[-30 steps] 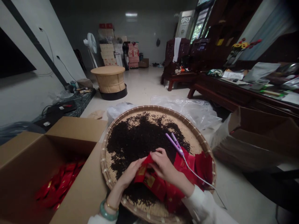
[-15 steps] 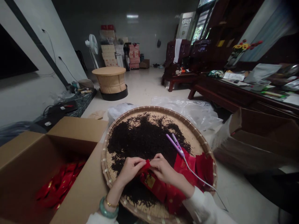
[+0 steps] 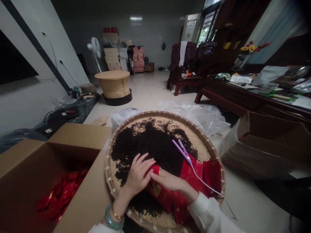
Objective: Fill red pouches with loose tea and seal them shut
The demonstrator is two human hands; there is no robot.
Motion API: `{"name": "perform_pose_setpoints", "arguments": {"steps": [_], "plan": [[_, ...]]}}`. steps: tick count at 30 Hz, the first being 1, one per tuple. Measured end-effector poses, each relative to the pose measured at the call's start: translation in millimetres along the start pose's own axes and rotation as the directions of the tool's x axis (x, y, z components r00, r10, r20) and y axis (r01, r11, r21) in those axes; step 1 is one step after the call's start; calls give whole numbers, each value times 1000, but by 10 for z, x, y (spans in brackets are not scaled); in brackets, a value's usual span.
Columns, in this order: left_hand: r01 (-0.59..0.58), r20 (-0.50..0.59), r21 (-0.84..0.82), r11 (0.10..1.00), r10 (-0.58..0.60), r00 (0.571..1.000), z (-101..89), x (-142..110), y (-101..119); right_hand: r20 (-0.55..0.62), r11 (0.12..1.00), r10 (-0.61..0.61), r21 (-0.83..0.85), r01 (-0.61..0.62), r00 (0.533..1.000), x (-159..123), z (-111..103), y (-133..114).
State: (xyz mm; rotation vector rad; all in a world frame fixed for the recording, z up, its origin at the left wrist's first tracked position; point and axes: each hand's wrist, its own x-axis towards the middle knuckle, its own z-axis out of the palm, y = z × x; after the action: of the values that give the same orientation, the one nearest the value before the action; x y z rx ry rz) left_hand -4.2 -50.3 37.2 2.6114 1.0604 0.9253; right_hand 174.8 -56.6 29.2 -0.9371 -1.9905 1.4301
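Observation:
A small red packet point(image 3: 155, 169) is between my two hands, over a heap of dark dried leaves point(image 3: 150, 140) that look like tea. My right hand point(image 3: 168, 181) is closed round its right side. My left hand point(image 3: 139, 173) lies against the left side, its fingers stretched out and apart. Below my hands, more red packets point(image 3: 165, 197) lie on the round bamboo tray point(image 3: 160, 113). To the right is a purple mini hair straightener point(image 3: 181, 150) with a grey cord, resting partly on flat red packets point(image 3: 194, 170).
At the left stands an open cardboard box point(image 3: 82, 191) with many shiny red packets point(image 3: 60, 194) inside. Another open box point(image 3: 262, 145) is at the right. Clear plastic sheeting point(image 3: 194, 113) lies behind the tray, with a round stool point(image 3: 113, 84) farther back.
My left hand has gone from pinching the packet's top to lying against it with fingers spread. My right hand has flattened around the packet. The straightener has stayed put.

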Motion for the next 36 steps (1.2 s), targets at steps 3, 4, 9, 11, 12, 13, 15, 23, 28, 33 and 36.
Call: {"name": "perform_pose_setpoints", "arguments": {"steps": [3,4,9,11,12,13,15,23,28,33,36], "plan": [[-67,81,98,993,60,995,55,-80,23,57,968,76,237,-87,996,17,-37,64],[-70,96,131,989,58,994,84,-98,24,69,942,101,313,-118,992,27,-29,79],[-20,66,190,982,7,998,208,-109,-57,15,738,166,662,-134,986,129,110,113],[-11,58,139,990,3,998,231,-113,-114,-8,681,159,725,-104,987,172,152,102],[-3,58,109,994,-3,998,241,-121,-142,-11,672,152,734,-95,988,189,158,94],[12,57,82,997,-17,998,250,-134,-170,-3,674,145,733,-97,989,201,152,85],[75,34,41,996,-77,996,271,-164,-221,33,698,126,707,-112,992,214,96,74],[404,-157,-134,905,-422,893,306,-167,-337,-441,993,113,29,-111,891,287,-447,269],[435,-175,-188,881,-466,867,308,-157,-352,-290,731,102,-627,-269,952,467,-401,356],[453,-157,-196,870,-484,861,274,-156,-336,-328,629,56,-722,-288,943,558,-240,345],[458,-152,-192,868,-488,860,251,-145,-321,-374,743,49,-606,-284,926,509,-308,334]]}}
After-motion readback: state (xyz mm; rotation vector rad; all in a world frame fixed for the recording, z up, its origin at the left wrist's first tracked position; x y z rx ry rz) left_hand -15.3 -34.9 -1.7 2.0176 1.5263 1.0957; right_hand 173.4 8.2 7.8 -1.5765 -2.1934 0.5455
